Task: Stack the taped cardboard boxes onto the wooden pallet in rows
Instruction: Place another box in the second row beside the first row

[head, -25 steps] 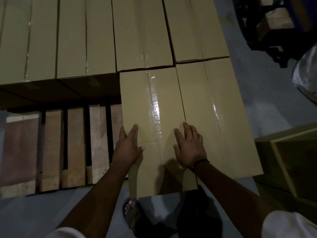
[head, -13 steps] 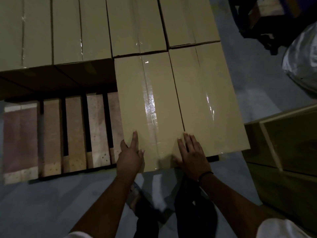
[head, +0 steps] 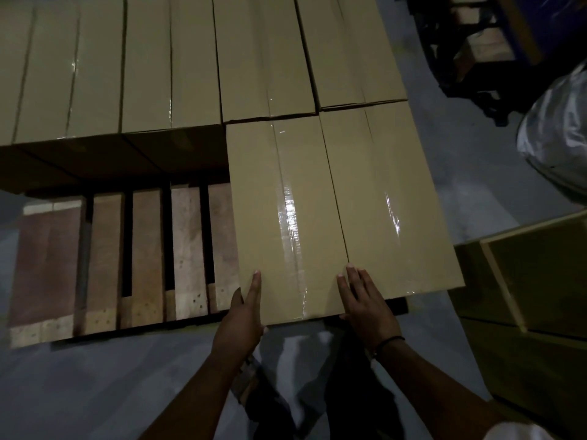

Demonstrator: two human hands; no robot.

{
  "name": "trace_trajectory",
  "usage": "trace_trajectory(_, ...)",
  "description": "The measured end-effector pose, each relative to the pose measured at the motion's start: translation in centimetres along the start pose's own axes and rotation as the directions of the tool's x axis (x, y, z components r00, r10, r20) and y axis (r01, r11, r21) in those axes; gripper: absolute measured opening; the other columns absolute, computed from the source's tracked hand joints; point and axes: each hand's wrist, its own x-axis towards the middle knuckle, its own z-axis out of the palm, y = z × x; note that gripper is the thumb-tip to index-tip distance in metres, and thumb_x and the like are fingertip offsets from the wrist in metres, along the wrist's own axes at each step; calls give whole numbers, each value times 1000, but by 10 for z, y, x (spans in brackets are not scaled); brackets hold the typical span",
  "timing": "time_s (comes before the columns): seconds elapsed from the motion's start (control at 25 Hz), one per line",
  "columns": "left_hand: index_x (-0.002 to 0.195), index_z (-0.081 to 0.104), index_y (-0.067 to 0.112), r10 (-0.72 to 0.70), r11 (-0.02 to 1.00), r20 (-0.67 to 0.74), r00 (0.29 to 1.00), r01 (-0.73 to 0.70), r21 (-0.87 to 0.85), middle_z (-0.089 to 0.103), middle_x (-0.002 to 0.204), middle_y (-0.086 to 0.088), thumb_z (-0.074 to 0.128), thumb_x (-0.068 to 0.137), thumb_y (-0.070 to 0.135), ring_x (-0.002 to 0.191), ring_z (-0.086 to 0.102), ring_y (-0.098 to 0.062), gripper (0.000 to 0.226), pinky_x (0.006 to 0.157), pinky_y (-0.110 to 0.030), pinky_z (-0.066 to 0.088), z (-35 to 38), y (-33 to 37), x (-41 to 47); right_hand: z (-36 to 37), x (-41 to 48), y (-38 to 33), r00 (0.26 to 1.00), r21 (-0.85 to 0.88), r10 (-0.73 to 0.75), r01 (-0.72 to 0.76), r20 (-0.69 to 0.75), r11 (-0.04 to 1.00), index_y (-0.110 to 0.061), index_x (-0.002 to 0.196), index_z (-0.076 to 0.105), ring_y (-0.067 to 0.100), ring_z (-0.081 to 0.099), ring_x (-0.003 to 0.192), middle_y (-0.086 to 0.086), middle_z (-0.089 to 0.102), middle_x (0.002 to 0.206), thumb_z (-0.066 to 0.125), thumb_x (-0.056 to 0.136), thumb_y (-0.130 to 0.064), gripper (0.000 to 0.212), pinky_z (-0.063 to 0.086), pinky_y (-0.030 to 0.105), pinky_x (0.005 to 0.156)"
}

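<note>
A long taped cardboard box [head: 286, 217] lies on the wooden pallet [head: 143, 255], pressed against a second box [head: 390, 198] on its right and a back row of boxes [head: 158, 58]. My left hand [head: 243, 315] touches the box's near left corner, fingers straight over the top edge. At the near right corner, my right hand [head: 365, 303] lies flat with straight fingers across the seam between the two boxes. Bare pallet slats show to the left of the box.
More cardboard boxes [head: 540, 296] stand on the floor at the right. A plastic-wrapped bundle [head: 559, 134] and a dark rack [head: 476, 42] sit at the far right. Grey floor [head: 95, 392] lies before the pallet, with my feet below the box.
The box has slid forward on the pallet until its far end meets the back row. Both hands have moved back to its near edge.
</note>
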Motion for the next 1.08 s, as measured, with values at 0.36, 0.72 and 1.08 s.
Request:
trace_trajectory(0.36, 157, -18, 44, 19, 999, -48, 999, -21, -29, 26, 161, -18, 82, 84, 22, 141, 41, -32, 126, 110, -35, 39, 5, -7, 5, 1, -2, 0, 989, 33, -19, 23, -145, 999, 4, 140, 52, 50, 47, 132, 35, 42, 146, 94, 57, -21, 97, 32, 54, 113)
trace_trajectory(0.72, 151, -32, 44, -8, 998, -17, 1000, 9, 62, 13, 166, -21, 80, 86, 34, 129, 54, -32, 130, 97, -35, 50, 7, 0, -3, -10, -7, -7, 997, 110, 32, -24, -70, 994, 2, 149, 40, 50, 25, 143, 31, 25, 156, 90, 61, -46, 112, 31, 57, 115)
trace_trajectory(1.08, 163, -5, 29, -18, 980, -56, 998, 28, 196, 7, 168, -15, 68, 92, 44, 137, 47, -35, 103, 103, -45, 44, -61, 57, -48, -106, -26, -35, 991, 259, 135, -129, -6, 957, -16, 159, 7, 40, 10, 150, 17, 1, 166, 50, 91, -49, 88, 20, 46, 122)
